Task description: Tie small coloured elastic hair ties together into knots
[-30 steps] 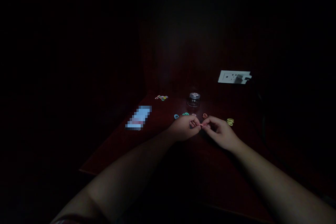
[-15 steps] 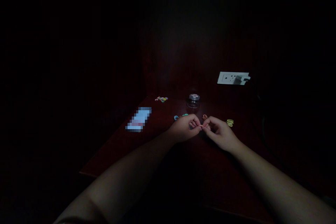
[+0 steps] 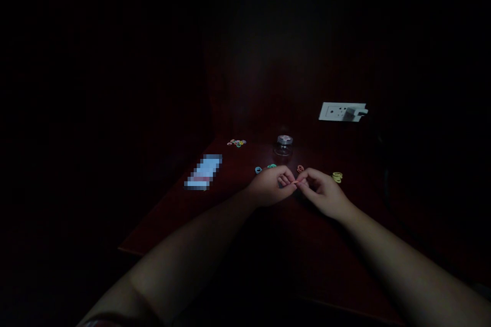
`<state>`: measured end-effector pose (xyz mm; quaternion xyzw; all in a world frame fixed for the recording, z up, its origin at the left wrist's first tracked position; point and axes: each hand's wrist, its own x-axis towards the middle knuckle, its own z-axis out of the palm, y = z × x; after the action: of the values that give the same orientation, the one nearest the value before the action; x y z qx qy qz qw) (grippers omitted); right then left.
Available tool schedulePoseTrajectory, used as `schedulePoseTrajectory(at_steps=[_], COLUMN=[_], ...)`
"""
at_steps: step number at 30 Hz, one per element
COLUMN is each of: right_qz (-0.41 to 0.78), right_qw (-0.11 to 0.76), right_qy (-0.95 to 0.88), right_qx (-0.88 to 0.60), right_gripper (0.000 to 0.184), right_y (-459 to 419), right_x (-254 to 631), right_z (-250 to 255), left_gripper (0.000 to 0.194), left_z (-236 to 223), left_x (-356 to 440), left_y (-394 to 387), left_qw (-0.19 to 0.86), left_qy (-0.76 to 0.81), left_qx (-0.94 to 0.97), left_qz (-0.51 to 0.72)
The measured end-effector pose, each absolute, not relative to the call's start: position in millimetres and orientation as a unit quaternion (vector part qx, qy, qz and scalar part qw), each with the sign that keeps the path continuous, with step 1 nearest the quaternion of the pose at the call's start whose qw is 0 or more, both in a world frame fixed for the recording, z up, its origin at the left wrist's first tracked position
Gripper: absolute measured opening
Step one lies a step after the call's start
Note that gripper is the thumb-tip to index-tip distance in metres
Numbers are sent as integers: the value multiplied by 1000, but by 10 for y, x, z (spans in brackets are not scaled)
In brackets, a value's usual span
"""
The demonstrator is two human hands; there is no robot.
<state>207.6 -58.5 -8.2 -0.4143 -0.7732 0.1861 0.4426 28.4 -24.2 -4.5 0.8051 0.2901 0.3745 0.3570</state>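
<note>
The scene is very dark. My left hand and my right hand meet fingertip to fingertip over a dark red table. Both pinch a tiny pinkish elastic ring between them. Just beyond the hands lie small coloured rings: blue and teal ones on the left, an orange one in the middle, yellow ones on the right. A small clear glass jar stands behind them.
A heap of mixed coloured rings lies at the table's far left corner. A lit, blurred phone screen rests near the left edge. A white wall socket with a plug sits at the back right.
Both hands stay pinched together on the small ring, with only slight shifts of the fingers and of the view.
</note>
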Motion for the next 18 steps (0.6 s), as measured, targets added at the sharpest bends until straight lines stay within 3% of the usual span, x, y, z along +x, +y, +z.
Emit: schedulePoseTrajectory(at_steps=[18], right_qz=[201], right_qw=[438], right_qy=[-780], right_qx=[-399], right_gripper=[9], right_y=[-611], right_x=[2058], right_z=[-55], left_gripper=[11], left_z=[7], left_x=[289], left_y=[-258], left_qw=[351], left_qy=[320], left_qx=[793], left_qz=[381])
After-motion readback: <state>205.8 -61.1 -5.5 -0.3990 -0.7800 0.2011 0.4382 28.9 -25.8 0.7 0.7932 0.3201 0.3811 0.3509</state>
